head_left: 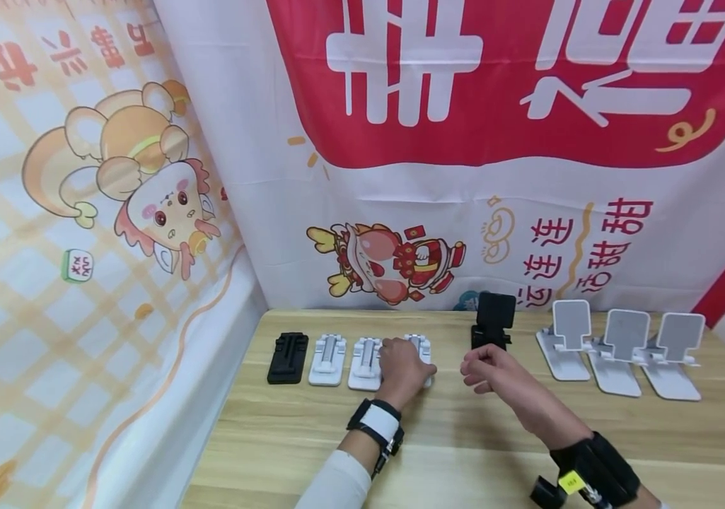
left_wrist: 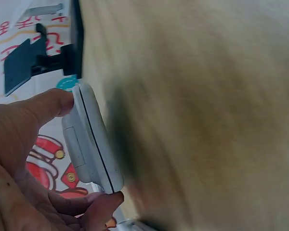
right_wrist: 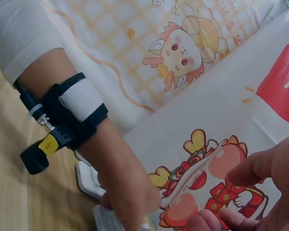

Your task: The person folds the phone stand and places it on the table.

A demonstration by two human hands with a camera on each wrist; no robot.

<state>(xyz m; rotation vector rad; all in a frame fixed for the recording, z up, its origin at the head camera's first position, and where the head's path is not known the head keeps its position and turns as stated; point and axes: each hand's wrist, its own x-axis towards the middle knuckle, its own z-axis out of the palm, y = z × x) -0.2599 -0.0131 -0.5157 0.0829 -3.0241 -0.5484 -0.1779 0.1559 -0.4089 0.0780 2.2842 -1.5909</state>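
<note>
My left hand [head_left: 402,369] grips the rightmost folded white phone stand [head_left: 423,345] at the table. In the left wrist view, the thumb [left_wrist: 53,106] lies at one end of that stand and the fingers [left_wrist: 103,209] at the other. My right hand [head_left: 496,369], its fingers loosely bent with nothing held, hovers in front of an unfolded black phone stand [head_left: 496,311]. In the right wrist view, thumb and fingers stand apart, a gap between them.
Left of my left hand lie two folded white stands [head_left: 327,360] and a folded black one [head_left: 288,358]. At the right stand several unfolded white stands [head_left: 571,325]. A printed cloth [head_left: 260,212] hangs behind the wooden table [head_left: 260,452].
</note>
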